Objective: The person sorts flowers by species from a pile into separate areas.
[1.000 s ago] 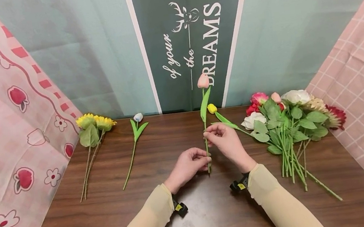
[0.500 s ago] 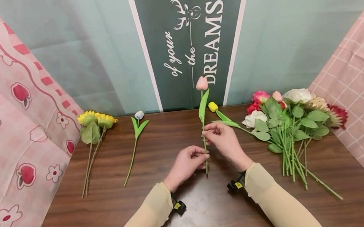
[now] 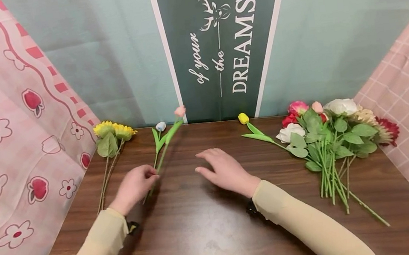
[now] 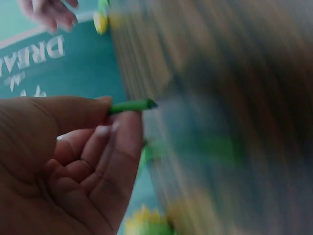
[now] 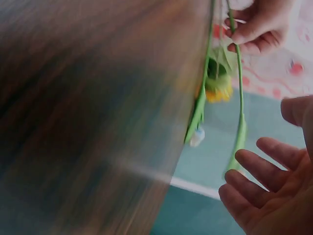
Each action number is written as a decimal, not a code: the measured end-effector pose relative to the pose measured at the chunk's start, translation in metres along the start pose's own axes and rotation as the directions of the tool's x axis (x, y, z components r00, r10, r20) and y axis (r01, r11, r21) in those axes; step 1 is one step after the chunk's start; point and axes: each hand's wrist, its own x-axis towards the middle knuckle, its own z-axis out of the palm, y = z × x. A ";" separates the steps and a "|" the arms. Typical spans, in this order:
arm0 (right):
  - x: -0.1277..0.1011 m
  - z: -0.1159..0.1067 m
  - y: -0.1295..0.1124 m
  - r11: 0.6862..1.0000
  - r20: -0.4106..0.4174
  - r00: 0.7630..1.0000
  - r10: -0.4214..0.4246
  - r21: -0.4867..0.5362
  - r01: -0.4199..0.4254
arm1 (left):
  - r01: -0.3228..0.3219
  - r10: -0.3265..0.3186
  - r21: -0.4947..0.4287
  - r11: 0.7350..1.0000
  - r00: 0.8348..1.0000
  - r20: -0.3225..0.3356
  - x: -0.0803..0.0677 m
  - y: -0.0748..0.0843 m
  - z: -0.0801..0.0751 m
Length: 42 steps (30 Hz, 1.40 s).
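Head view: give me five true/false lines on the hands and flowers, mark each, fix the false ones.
1. The left hand pinches the pink tulip by its stem. True.
2. Both hands grip that stem. False: the right hand holds nothing.
3. The yellow sunflowers are left of the pale blue tulip. True.
4. The yellow tulip is in the left hand. False: it lies on the table.
5. The mixed flowers lie to the right of the right hand. True.
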 end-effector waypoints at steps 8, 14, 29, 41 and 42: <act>0.000 0.022 -0.016 0.985 0.162 0.984 -0.076 -0.140 0.100 | 0.020 -0.020 0.186 0.982 1.000 -0.002 0.000 -0.029 -0.012; -0.005 0.026 -0.016 0.972 0.234 0.970 -0.064 -0.206 0.114 | 0.047 -0.051 0.167 0.985 0.998 0.025 0.001 -0.030 -0.007; -0.025 -0.015 0.026 0.955 0.208 0.976 0.059 -0.295 0.005 | -0.190 0.199 0.305 0.933 0.980 0.001 0.010 0.013 0.010; -0.096 -0.100 0.113 0.907 -0.013 0.961 0.277 -0.327 -0.265 | -0.612 0.531 0.378 0.695 0.791 0.303 0.020 0.119 0.084; -0.104 -0.108 0.119 0.904 -0.035 0.956 0.290 -0.317 -0.286 | -0.640 0.551 0.372 0.672 0.768 0.326 0.021 0.129 0.089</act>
